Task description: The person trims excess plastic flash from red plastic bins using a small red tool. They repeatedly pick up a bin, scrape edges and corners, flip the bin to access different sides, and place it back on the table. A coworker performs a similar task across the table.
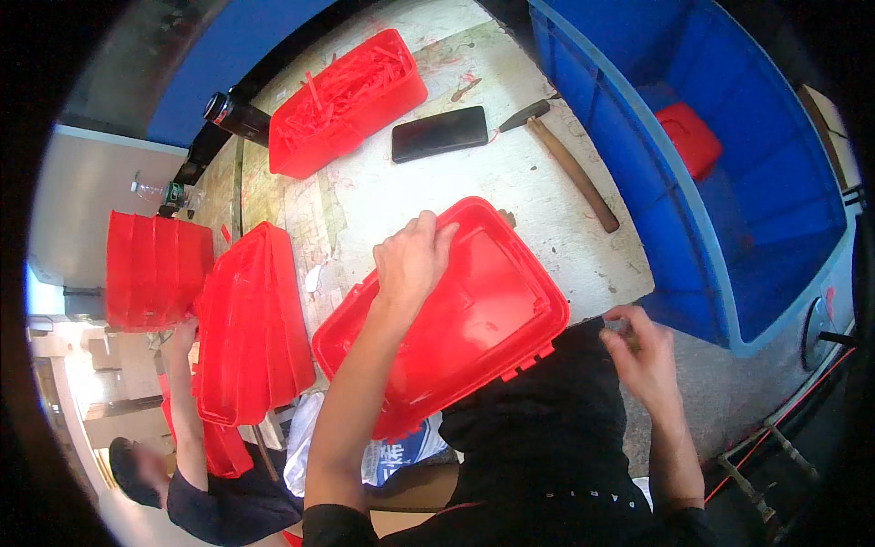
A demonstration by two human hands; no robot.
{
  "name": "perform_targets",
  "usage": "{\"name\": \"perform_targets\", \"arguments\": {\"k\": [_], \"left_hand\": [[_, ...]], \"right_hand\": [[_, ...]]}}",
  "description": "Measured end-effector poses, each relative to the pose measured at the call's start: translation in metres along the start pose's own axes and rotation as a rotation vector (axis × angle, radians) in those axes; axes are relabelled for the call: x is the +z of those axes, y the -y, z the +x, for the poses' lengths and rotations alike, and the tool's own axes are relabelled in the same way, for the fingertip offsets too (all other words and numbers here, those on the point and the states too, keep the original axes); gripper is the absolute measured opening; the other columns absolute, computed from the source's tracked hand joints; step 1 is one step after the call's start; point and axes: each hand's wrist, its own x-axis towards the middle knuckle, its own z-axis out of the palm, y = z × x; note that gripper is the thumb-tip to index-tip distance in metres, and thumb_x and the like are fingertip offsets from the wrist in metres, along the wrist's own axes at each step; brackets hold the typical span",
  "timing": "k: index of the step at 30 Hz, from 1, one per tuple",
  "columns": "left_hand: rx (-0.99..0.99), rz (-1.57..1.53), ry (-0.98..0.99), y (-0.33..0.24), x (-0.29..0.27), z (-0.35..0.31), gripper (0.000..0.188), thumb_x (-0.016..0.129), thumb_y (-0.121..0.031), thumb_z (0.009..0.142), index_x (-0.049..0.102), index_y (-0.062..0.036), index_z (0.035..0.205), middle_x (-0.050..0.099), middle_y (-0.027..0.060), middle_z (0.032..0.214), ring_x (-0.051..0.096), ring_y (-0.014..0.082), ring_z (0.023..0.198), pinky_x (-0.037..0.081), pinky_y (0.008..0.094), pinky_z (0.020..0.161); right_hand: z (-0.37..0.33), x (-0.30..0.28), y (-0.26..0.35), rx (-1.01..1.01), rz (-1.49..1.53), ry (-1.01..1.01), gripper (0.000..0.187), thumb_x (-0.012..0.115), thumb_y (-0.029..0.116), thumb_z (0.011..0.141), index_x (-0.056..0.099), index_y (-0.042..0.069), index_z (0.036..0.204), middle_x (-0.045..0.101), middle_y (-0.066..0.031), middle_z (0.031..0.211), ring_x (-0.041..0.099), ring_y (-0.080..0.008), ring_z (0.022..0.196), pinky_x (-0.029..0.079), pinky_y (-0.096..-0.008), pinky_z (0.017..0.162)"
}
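A shallow red plastic case half (478,301) with a raised rim and small hinge tabs lies tilted across the table's near edge, its hollow side up. My left hand (412,260) grips its far left rim, thumb over the inside. To the right of the case half, by the table edge, my right hand (643,354) is held with fingers curled and thumb drawn in. Whatever is between those fingertips, if anything, is too small to name. Left of my left arm stands a leaning stack of red case parts (251,328).
A red bin (351,100) of red plastic scraps, a black phone (440,134), a wooden-handled hammer (574,173) and a dark bottle (239,118) sit beyond. At right, a blue crate (729,237) holds a red piece (690,141). A co-worker's hand (180,337) touches another red stack (157,271).
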Motion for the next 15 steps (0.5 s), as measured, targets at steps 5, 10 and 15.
{"name": "perform_targets", "arguments": {"k": [5,10,15], "left_hand": [[-0.024,-0.033,0.113,-0.002,-0.009,0.003,0.032,0.067,-0.036,0.093,0.063,-0.0041,0.097,0.071,0.0202,0.084,0.07,0.0383,0.078,0.055,0.0479,0.069],[-0.103,-0.085,0.355,0.029,-0.035,0.023,0.042,0.071,-0.03,0.086,0.067,-0.0019,0.117,0.07,0.0277,0.1,0.07,0.0401,0.094,0.054,0.0492,0.085],[-0.502,-0.671,0.222,0.13,-0.068,-0.003,0.03,0.067,-0.013,0.086,0.069,-0.001,0.114,0.074,0.015,0.107,0.071,0.0252,0.095,0.055,0.0401,0.085]], "right_hand": [[0.027,0.019,0.022,-0.335,-0.314,0.239,0.015,0.07,0.019,0.09,0.066,0.007,0.098,0.071,-0.0175,0.082,0.073,-0.0328,0.076,0.057,-0.0392,0.063],[0.057,0.023,0.018,-0.073,0.187,0.395,0.018,0.063,0.025,0.097,0.064,0.008,0.094,0.062,-0.0046,0.063,0.061,-0.0183,0.054,0.049,-0.0294,0.05],[0.039,-0.007,-0.025,0.265,1.05,0.014,0.019,0.059,0.028,0.101,0.056,0.009,0.1,0.048,0.0028,0.061,0.044,-0.0068,0.047,0.039,-0.023,0.043]]}}
